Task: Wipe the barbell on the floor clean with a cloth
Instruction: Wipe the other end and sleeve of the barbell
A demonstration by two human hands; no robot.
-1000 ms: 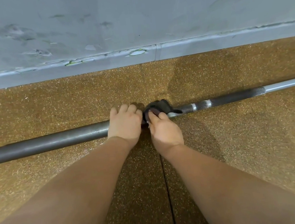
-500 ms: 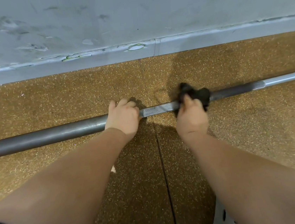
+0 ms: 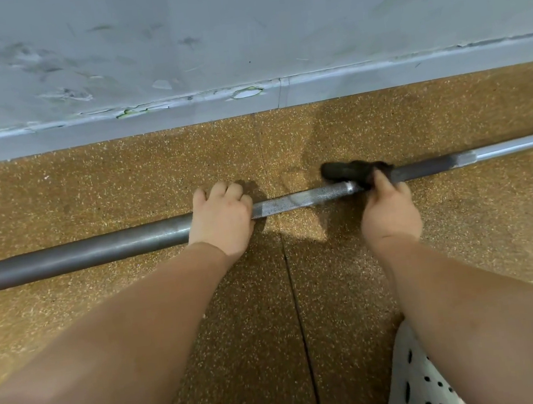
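The barbell [image 3: 81,252] lies on the floor [image 3: 124,191], running along the foot of the wall [image 3: 240,38]. The left grip [image 3: 220,217] curls over it where the thick sleeve meets the knurled shaft, probably pinning it so it cannot roll under the rubbing. The right grip [image 3: 389,211], further right along the shaft, is closed round the dark cloth [image 3: 348,171] and presses it onto the bar; the loose end of the cloth bunches out on the wall side. Bare knurling shows between the two grips, and the shaft runs on past the cloth to the right
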